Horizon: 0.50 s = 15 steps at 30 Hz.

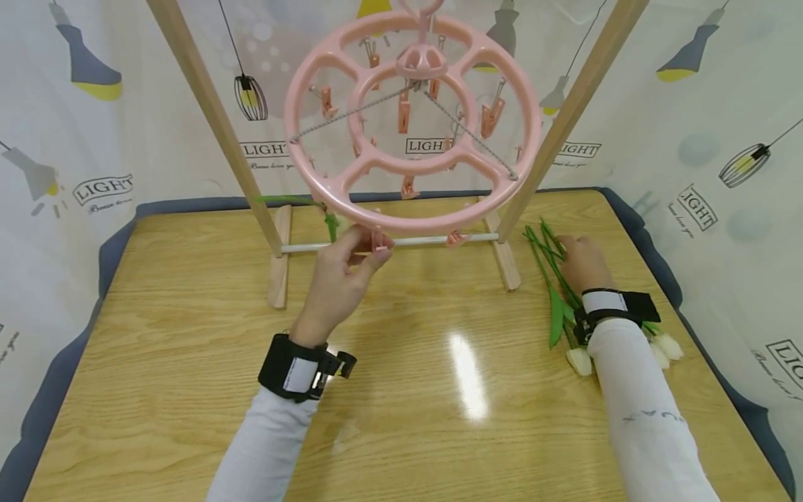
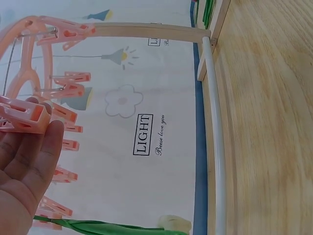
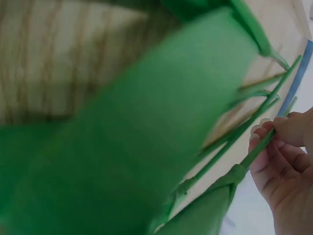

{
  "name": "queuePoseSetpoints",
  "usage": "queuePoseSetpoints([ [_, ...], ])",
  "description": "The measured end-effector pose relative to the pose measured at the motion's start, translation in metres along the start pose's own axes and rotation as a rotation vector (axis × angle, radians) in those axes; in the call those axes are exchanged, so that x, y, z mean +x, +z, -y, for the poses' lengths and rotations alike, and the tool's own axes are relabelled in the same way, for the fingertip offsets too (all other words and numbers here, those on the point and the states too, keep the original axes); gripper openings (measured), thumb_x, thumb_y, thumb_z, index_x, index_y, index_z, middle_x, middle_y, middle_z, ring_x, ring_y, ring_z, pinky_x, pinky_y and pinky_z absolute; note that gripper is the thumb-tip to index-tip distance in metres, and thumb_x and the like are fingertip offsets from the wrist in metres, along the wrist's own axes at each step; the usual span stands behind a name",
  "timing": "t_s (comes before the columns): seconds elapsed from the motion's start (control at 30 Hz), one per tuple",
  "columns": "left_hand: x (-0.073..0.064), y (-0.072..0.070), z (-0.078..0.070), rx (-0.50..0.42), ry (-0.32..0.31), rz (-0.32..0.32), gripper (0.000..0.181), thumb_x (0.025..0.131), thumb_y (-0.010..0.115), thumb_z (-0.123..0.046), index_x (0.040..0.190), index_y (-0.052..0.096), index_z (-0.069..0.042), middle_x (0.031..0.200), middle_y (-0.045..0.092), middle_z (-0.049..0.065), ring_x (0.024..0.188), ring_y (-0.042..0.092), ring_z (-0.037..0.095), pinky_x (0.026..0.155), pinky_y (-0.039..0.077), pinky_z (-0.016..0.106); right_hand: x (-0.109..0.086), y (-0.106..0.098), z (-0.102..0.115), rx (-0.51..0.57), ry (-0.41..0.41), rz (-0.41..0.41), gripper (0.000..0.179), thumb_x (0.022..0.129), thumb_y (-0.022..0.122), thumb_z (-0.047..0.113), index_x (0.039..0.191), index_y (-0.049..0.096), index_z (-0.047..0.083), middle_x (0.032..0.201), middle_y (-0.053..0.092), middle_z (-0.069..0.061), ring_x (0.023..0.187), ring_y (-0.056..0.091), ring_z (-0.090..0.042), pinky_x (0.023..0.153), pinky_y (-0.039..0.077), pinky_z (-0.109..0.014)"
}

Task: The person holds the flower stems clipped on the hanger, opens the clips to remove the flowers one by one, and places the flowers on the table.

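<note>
My left hand (image 1: 337, 282) grips a pink clothespin (image 2: 29, 115) at the front of a round pink drying hanger (image 1: 433, 224), fingers behind it and thumb in front. On the right of the table, my right hand (image 1: 585, 263) pinches a green stem (image 3: 259, 150) between thumb and fingertips. The stem belongs to a bunch of artificial white tulips (image 1: 580, 361), whose blooms point toward the front; a leaf (image 3: 146, 107) covers much of the right wrist view. Left of my left hand, another tulip (image 2: 174, 223) hangs by its stem from a clip on the hanger.
A wooden frame (image 1: 213, 125) with a white crossbar (image 1: 433, 240) stands at the back of the wooden table (image 1: 207, 390). Several other pink clothespins (image 1: 403, 115) dangle from the hanger. Behind is a printed lamp-pattern cloth (image 1: 696, 139) with a dark blue lower edge.
</note>
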State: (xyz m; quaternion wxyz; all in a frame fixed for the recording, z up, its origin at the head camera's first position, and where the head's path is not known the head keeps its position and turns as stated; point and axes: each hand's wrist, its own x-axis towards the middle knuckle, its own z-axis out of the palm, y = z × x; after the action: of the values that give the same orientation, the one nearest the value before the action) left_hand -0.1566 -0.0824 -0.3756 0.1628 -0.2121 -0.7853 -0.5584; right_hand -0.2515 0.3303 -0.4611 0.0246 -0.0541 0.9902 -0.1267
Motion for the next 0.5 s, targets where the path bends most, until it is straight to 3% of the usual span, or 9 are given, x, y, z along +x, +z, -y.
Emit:
queuePoseSetpoints([
  [0.23,0.0003,0.0004,-0.0028,-0.011,-0.005,0.020,0.015,0.093,0.067,-0.008,0.105,0.061,0.000,0.101,0.070,0.015,0.092,0.069,0.026,0.079,0.060,0.042,0.0021,0.0043,0.0018,-0.006,0.049,0.104,0.056,0.088,0.048,-0.009,0.143,0.041,-0.009,0.121,0.047,-0.043,0.105,0.052,-0.054,0.087,0.047,-0.060],
  [0.5,0.0008,0.0001,-0.0039,-0.029,-0.017,0.031,0.015,0.093,0.067,-0.008,0.106,0.062,0.000,0.100,0.069,0.014,0.092,0.069,0.025,0.081,0.060,0.040,0.0000,0.0044,0.0003,0.021,0.070,0.162,0.059,0.089,0.048,-0.007,0.147,0.036,-0.007,0.126,0.040,-0.042,0.093,0.053,-0.046,0.073,0.047,-0.052],
])
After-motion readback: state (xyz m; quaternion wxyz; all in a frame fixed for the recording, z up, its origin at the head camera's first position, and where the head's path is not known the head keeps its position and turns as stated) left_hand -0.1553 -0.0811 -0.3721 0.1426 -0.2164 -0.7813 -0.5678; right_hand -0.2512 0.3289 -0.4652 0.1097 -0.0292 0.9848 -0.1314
